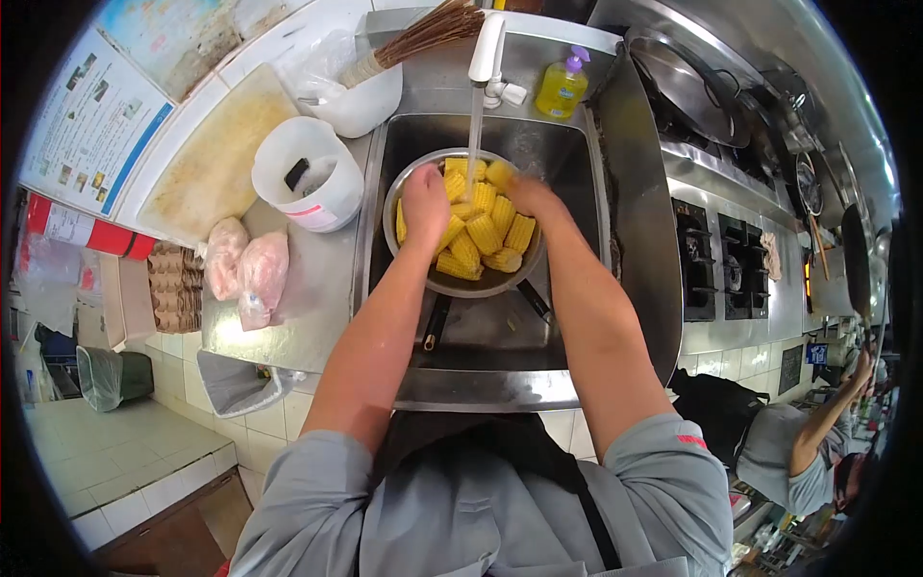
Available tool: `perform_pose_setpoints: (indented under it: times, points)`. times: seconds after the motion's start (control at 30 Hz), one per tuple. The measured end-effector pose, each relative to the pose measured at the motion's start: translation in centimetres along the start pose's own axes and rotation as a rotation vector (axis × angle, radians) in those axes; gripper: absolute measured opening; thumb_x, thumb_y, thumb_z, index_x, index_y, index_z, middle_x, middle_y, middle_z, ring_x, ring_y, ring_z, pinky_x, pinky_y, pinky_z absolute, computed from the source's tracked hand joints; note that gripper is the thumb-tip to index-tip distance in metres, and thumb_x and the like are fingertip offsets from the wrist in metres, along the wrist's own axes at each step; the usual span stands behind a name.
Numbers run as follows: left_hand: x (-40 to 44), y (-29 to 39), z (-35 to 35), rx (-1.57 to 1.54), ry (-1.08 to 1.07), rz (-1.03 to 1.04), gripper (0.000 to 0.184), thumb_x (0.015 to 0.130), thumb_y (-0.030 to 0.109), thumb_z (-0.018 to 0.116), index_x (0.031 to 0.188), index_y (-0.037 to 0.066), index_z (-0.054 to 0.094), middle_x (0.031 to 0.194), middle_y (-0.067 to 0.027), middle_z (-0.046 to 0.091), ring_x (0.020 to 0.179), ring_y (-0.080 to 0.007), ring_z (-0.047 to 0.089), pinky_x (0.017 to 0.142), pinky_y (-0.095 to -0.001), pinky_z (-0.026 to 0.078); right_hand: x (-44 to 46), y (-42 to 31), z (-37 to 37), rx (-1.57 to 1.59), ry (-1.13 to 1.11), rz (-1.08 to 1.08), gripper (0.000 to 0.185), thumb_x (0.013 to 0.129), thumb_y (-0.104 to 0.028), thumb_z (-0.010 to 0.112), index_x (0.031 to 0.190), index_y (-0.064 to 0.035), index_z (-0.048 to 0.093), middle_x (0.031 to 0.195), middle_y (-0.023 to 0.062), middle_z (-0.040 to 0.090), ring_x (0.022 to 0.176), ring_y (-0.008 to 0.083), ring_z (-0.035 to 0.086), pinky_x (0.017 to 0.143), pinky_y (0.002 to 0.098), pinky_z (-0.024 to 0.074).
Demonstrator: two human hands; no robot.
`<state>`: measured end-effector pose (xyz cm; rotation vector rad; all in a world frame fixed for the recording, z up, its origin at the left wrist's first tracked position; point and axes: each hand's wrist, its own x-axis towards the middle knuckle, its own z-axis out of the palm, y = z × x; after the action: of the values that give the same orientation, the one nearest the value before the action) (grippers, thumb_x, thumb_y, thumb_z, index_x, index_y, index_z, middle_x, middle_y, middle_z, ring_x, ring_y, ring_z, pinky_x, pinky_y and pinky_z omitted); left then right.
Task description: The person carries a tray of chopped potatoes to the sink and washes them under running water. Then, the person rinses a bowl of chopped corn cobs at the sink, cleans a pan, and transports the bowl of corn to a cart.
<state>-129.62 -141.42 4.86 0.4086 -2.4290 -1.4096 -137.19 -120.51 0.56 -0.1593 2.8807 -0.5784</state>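
A round metal bowl (461, 286) full of yellow corn pieces (484, 234) sits in the steel sink (567, 144). Water runs from the white tap (487, 48) onto the corn. At the bowl's left side, my left hand (425, 204) rests against the corn; its fingertips are hidden, so its hold cannot be made out. On the upper right, my right hand (531, 195) is at the rim beside a corn piece (500, 174), blurred by motion. Two dark handles (437, 323) show below the bowl in the sink.
Left of the sink stand a white tub (308, 175), bagged pale meat (261, 279) and a cutting board (216, 159). Behind are a soap bottle (561, 88) and a stick brush (413, 40). Stove burners (721, 260) lie right; another person (798, 447) works at far right.
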Motion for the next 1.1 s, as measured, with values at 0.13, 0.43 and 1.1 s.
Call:
perform_pose_setpoints:
  times: [0.13, 0.43, 1.1]
  points:
    - [-9.7, -3.1, -3.1, 0.505, -0.255, 0.235, 0.034, 0.094, 0.025, 0.060, 0.118, 0.003, 0.064, 0.133, -0.0240, 0.060, 0.124, -0.0432, 0.056, 0.101, -0.0539, 0.043, -1.6, -6.7, -1.1, 0.724, -0.086, 0.117, 0.033, 0.094, -0.027, 0.063, 0.120, -0.0068, 0.067, 0.119, 0.0201, 0.069, 0.102, 0.0393, 0.067, 0.095, 0.0475, 0.0523]
    - [-14.8, -5.6, -6.9, -0.514, -0.264, -0.837, 0.046, 0.093, 0.024, 0.068, 0.127, 0.007, 0.043, 0.112, -0.0179, 0.057, 0.098, -0.0314, 0.062, 0.084, -0.0452, 0.053, -5.6, -19.7, 4.3, -0.233, -0.225, -0.411, 0.053, 0.077, -0.027, 0.077, 0.124, -0.0077, 0.060, 0.133, 0.0166, 0.058, 0.131, 0.0380, 0.050, 0.103, 0.0547, 0.0409]
    - [1.0, -0.8, 1.4, -0.266, -0.201, -0.050, 0.039, 0.100, 0.032, 0.061, 0.126, 0.004, 0.057, 0.105, -0.0151, 0.061, 0.082, -0.0250, 0.062, 0.073, -0.0379, 0.052, -2.9, -11.2, -3.9, 1.206, -0.296, 0.404, 0.022, 0.101, -0.031, 0.045, 0.107, -0.0114, 0.054, 0.067, 0.0020, 0.045, 0.048, 0.0121, 0.039, 0.040, 0.0280, 0.0285]
